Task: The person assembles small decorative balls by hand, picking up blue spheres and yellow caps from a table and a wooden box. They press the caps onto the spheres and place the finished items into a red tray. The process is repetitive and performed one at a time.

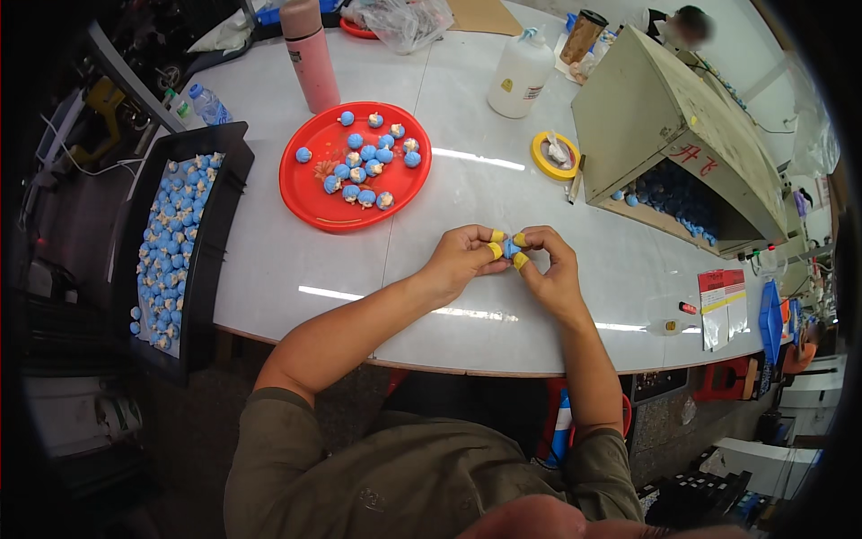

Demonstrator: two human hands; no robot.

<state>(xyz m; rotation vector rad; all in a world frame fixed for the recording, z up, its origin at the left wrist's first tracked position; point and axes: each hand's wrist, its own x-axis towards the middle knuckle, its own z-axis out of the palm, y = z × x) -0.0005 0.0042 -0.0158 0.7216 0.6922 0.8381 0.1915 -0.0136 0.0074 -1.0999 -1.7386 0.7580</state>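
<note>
Biggest first: tabletop [467, 193], pale and glossy w/ light streaks. On its R side, a beige metal box [628, 103], front open low down, dark inside w/ blue pcs in the mouth. At the L end, a long black bin [232, 184] w/ lots of blue-and-cream balls [171, 242]; can't tell what's under its outer side, so a bump from the L elbow could prob. tip or spill it. Next, red tray [310, 196], approx. 20 similar balls spread out, some near the rim; a knock could send a few rolling. Pink flask [314, 72] stands just behind the tray; if toppled, it might land on them.

Hands: L hand [460, 262] and R hand [553, 269] meet near the front edge, both pinching the same blue pc [511, 250] betw. thumbs & fingertips, yellow wraps [495, 251] on the digits. Main risk, IMO: slip or crush. Pc is tiny, wraps may dull the feel, and uneven pressure from the two sides could twist it or pop it out onto the tabletop.

Pc itself: smallest of the lot, bright blue, looks a bit creased or angular, held just above the tabletop; mostly hidden by digits, so full shape & any cream part n/a.
</note>
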